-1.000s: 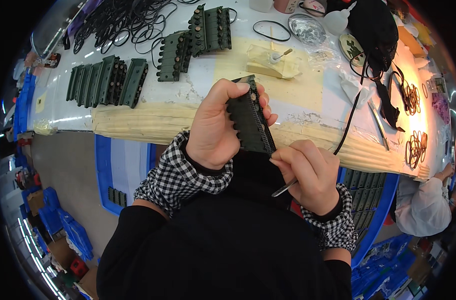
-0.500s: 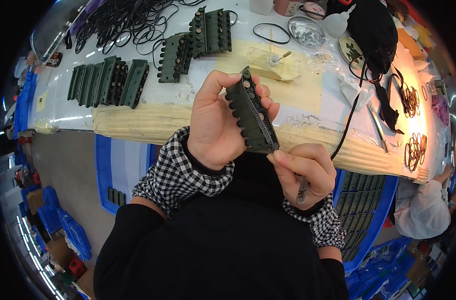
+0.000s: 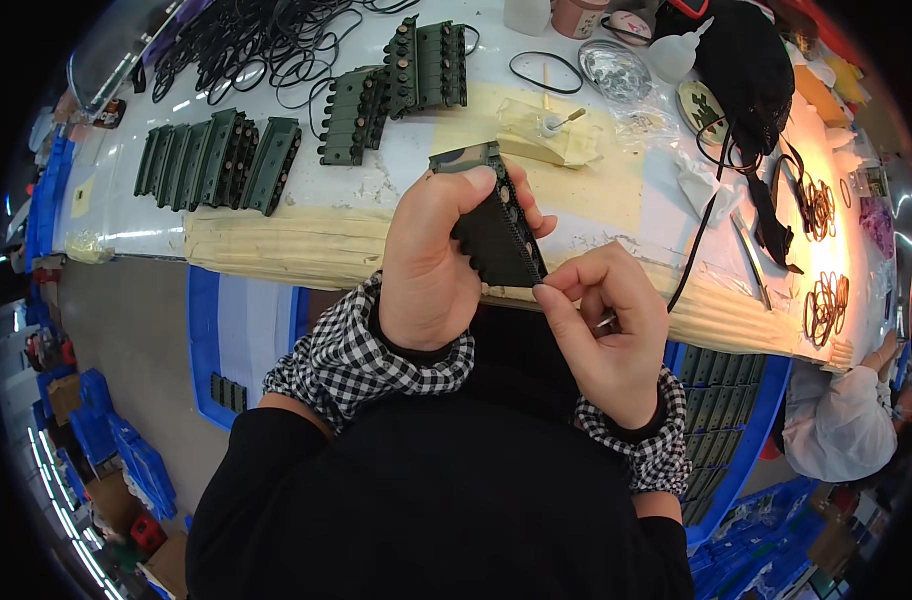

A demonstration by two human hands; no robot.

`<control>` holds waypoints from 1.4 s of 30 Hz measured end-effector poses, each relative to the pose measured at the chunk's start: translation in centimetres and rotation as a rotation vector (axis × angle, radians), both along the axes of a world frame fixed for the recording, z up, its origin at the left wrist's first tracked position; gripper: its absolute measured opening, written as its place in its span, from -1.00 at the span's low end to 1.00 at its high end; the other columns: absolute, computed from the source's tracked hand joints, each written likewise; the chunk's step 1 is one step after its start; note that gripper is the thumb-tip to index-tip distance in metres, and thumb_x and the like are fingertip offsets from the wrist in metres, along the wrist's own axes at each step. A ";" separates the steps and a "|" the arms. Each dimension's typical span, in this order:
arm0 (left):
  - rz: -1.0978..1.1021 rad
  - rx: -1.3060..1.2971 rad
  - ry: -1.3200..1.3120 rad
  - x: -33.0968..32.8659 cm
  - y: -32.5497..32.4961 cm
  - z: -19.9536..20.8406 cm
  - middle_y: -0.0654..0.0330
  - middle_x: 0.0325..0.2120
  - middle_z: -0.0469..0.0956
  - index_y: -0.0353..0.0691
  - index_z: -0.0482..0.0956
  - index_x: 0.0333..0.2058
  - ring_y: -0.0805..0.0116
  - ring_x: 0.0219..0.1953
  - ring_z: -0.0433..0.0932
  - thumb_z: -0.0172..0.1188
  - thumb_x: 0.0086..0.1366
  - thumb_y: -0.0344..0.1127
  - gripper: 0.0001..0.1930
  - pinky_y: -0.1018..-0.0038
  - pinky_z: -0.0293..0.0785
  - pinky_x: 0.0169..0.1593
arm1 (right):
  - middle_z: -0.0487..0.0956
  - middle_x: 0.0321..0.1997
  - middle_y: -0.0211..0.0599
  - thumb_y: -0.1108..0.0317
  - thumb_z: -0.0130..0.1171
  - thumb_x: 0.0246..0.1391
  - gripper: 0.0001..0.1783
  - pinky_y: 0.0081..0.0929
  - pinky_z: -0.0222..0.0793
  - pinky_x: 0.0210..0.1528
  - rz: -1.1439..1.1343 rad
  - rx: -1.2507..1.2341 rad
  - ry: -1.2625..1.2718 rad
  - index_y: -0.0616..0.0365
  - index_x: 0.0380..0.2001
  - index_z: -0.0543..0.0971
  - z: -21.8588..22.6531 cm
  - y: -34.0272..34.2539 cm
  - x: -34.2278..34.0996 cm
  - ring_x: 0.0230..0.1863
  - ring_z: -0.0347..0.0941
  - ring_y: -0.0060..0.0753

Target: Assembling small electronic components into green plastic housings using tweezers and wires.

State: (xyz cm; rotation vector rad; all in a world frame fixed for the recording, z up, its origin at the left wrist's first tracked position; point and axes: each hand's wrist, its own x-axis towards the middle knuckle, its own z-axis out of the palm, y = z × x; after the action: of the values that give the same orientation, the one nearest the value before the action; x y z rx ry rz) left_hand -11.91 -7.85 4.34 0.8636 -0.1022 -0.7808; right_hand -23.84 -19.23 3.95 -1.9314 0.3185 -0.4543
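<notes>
My left hand (image 3: 436, 250) is closed around a dark green toy tank chassis (image 3: 499, 240), with the thumb across its upper end. Along the chassis's right side runs a row of small wheels with a narrow black track (image 3: 519, 228) by them. At the lower right corner, the thumb and forefinger of my right hand (image 3: 616, 325) pinch the track's end. A bit of a metal tool (image 3: 606, 319) shows among the curled right fingers; its kind is hidden. More green chassis (image 3: 211, 165) stand in a row at left, and others (image 3: 421, 68) are stacked beyond the hands.
Black loops (image 3: 246, 45) lie heaped at the far left. A yellow block (image 3: 551, 130) holds a small brush-like stick. Tweezers (image 3: 753, 260) and rubber bands (image 3: 824, 305) lie at right. Blue trays (image 3: 771, 425) sit below the table's padded edge (image 3: 286, 237). Another person's sleeve (image 3: 841, 425) is at right.
The chassis has turned in my left hand, now showing its upper end face, and the left thumb has moved over it. My right hand has risen slightly; its metal tool is now mostly hidden.
</notes>
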 end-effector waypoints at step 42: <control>-0.149 -0.044 -0.255 -0.2 1.1 -2.0 0.16 -0.38 0.53 -0.33 0.43 -0.26 0.44 -0.28 0.50 0.07 0.24 -0.35 -0.83 0.45 0.43 -0.11 | 0.57 -0.44 -0.35 0.56 0.33 -0.08 -0.85 -0.70 0.07 -0.65 -0.116 -0.057 -0.240 0.24 -0.35 0.64 0.5 0.2 0.7 -0.62 0.26 -0.70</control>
State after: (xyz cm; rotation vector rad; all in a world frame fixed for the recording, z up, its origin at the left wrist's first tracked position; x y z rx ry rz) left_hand -12.06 -6.73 2.35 0.9183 -0.4113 -0.8010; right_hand -23.12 -19.00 4.49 -1.8958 0.2636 -0.7719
